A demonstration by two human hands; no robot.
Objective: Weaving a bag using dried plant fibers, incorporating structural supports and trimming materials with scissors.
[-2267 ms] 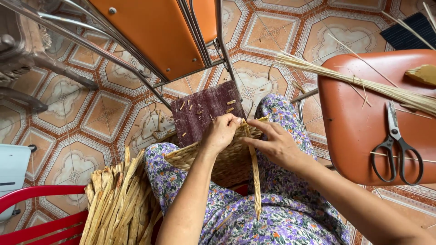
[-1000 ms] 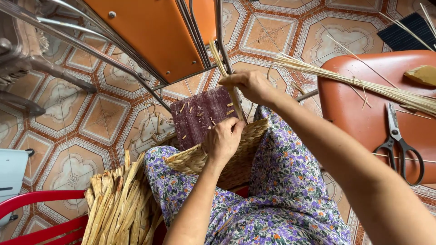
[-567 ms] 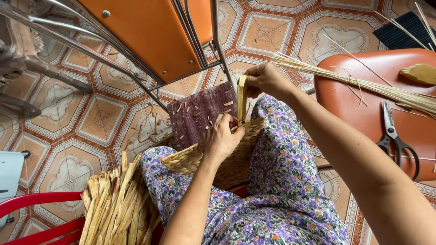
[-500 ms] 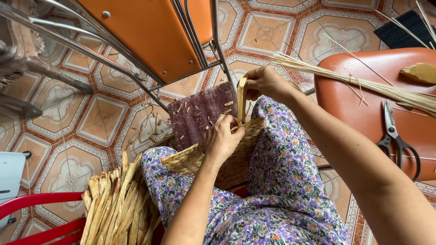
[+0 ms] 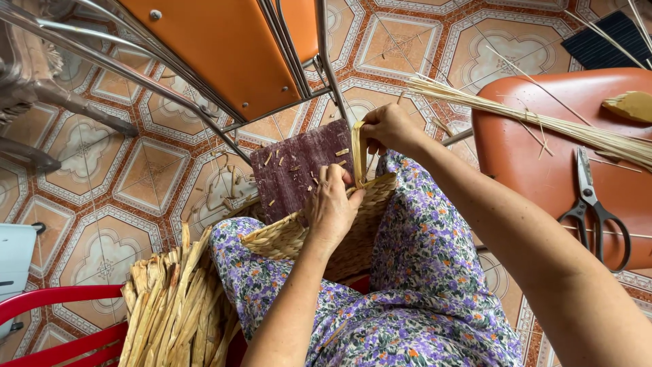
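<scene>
Straw strip (image 5: 357, 153) stands upright at frame centre, pinched at its top by the right hand (image 5: 388, 129), grip clenched on it. Just below, the left hand (image 5: 331, 207) presses the woven basket (image 5: 299, 234) rim on the lap, fingers clamped there.

Basket (image 5: 292, 238) on lap, scissors (image 5: 591, 204) on stool (image 5: 536, 177) right

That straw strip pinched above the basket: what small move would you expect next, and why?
Probably the right hand draws the straw strip down and tucks it into the woven basket rim. The strip stands taut and upright from the weave, and the left hand presses the rim just beside it, as if bracing.
</scene>
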